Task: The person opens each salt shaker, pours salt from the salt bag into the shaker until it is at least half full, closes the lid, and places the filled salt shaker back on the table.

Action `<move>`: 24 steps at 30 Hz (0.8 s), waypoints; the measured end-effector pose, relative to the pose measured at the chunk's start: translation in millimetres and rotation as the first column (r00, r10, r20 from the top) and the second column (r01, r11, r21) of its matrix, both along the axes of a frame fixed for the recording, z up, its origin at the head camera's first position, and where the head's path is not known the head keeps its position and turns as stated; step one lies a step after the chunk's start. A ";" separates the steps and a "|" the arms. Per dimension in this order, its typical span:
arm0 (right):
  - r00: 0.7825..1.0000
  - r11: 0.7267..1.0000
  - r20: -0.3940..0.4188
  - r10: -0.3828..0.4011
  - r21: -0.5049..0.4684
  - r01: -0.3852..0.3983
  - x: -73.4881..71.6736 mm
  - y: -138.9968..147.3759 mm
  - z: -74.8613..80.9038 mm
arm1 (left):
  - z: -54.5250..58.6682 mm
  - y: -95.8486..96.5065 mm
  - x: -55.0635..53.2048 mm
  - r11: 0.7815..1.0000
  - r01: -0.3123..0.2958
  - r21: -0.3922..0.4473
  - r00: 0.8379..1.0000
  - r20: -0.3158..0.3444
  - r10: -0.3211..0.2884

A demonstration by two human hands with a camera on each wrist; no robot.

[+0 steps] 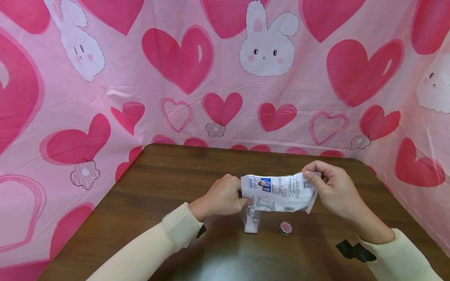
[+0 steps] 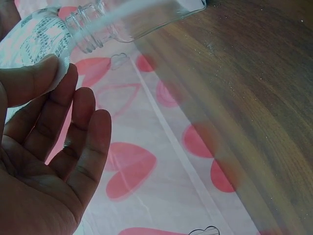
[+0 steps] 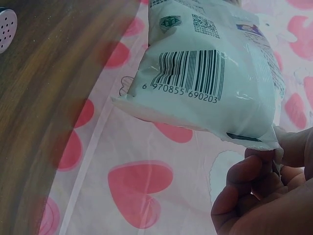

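Note:
A white printed plastic bag (image 1: 277,193) is held sideways between both hands above the table. My left hand (image 1: 223,197) pinches its left end between thumb and forefinger; the other fingers are loosely bent in the left wrist view. By an upper corner, my right hand (image 1: 337,191) pinches the right end, near the barcode side (image 3: 190,76). Under the left end stands a clear glass bottle (image 1: 251,225), uncapped, with white material at its bottom. In the left wrist view, a white stream runs from the bag through the threaded neck (image 2: 85,29) into the bottle.
A round pink perforated lid (image 1: 286,228) with a metal rim lies on the table to the right of the bottle. The brown wooden table (image 1: 168,175) is backed by a pink cloth (image 1: 218,82) with hearts and rabbits. Small white grains dot the wood in the left wrist view.

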State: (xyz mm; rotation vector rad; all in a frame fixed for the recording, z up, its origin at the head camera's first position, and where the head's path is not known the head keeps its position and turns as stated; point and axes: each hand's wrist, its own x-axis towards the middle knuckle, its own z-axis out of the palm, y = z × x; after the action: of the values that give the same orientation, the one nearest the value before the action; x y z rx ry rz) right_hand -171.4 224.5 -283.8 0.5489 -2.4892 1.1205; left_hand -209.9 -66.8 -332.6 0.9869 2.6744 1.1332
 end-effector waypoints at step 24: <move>1.000 1.000 0.001 -0.004 0.010 0.004 0.6 0.1 1.1 | 1.1 0.7 0.6 1.000 -0.010 -0.022 1.000 -0.022 0.010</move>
State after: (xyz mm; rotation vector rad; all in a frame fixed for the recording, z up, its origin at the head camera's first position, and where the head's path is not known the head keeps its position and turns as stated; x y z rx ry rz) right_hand -170.8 224.6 -282.7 0.5460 -2.4966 1.1077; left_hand -209.3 -66.0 -331.4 0.9888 2.7058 1.0982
